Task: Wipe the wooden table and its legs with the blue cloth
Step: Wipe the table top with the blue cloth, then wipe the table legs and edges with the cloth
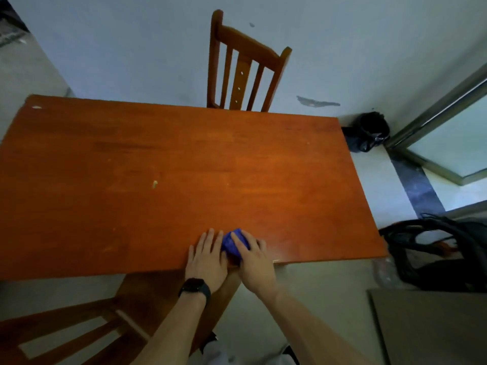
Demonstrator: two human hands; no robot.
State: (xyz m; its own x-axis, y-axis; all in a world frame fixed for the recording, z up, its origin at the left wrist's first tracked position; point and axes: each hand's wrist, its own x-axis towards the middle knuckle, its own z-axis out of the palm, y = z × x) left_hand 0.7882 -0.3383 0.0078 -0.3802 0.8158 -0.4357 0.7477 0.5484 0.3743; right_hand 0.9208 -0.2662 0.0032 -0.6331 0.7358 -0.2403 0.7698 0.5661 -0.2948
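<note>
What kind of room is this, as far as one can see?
Probably a plain dining corner in a home. A wooden table stands near a painted wall with a wooden chair behind it, and a glass door frame is at the right.

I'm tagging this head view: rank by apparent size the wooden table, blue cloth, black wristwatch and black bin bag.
1. orange-brown wooden table
2. black plastic bin bag, though it sits farther away
3 and 4. crumpled blue cloth and black wristwatch look alike.
</note>
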